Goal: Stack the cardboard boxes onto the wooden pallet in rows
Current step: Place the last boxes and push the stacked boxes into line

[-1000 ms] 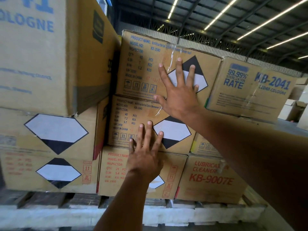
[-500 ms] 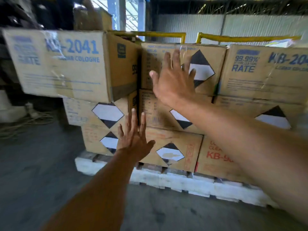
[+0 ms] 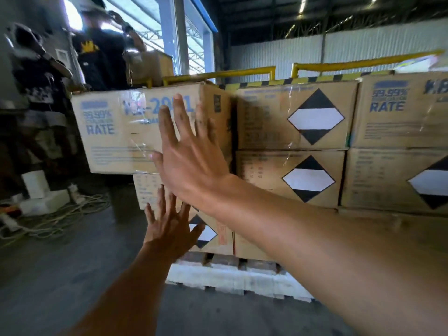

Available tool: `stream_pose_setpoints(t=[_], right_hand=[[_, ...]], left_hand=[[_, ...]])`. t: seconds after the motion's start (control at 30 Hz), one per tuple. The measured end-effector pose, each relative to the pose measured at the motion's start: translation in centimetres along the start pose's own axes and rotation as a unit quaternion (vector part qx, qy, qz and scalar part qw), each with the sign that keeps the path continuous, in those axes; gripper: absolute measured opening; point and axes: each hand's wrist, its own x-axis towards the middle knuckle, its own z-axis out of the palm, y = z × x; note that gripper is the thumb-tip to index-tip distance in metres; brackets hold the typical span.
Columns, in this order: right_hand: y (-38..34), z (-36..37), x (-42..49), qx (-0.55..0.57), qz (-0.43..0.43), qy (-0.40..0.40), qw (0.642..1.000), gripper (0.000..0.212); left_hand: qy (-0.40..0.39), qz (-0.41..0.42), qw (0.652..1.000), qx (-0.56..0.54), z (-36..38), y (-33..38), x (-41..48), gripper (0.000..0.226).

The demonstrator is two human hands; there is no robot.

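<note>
Cardboard boxes stand stacked three high on a white-painted wooden pallet [image 3: 232, 280]. The top-left box [image 3: 116, 132] carries blue "99.99% RATE" print and juts out left past the boxes under it. Boxes with black-and-white diamond labels [image 3: 291, 117] fill the middle and right. My right hand [image 3: 191, 161] is raised with fingers spread in front of the top-left box; whether it touches is unclear. My left hand [image 3: 169, 229] is lower, fingers spread, in front of the bottom corner box [image 3: 213, 236]. Neither hand holds anything.
Two people [image 3: 97, 52] stand at the back left behind the stack, one holding a box [image 3: 150, 66]. Cables [image 3: 55, 214] and white blocks [image 3: 36, 185] lie on the concrete floor at left. A yellow railing [image 3: 218, 73] runs behind the boxes.
The view has pulled back and swung left. Both hands have shifted left, from the middle boxes to the left corner of the stack. The people at back left have come into view.
</note>
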Motion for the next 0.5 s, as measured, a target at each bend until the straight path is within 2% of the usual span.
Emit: stream_pose_setpoints(t=[0.1,0.27,0.5], right_hand=[[-2.1,2.7,2.1,-0.056,0.001,0.012,0.998,0.075],[-4.2,5.4,5.4,-0.136,0.04,0.018,0.99,0.074],[-5.0,7.2,6.0,-0.283,0.077,0.034,0.955,0.077]], left_hand=[[0.001,0.035,0.999,0.013,1.8,-2.0,1.9,0.088],[-0.012,0.069,0.996,-0.064,2.9,-3.1,5.0,0.083],[0.08,0.117,0.972,-0.188,7.0,-4.7,8.0,0.071]])
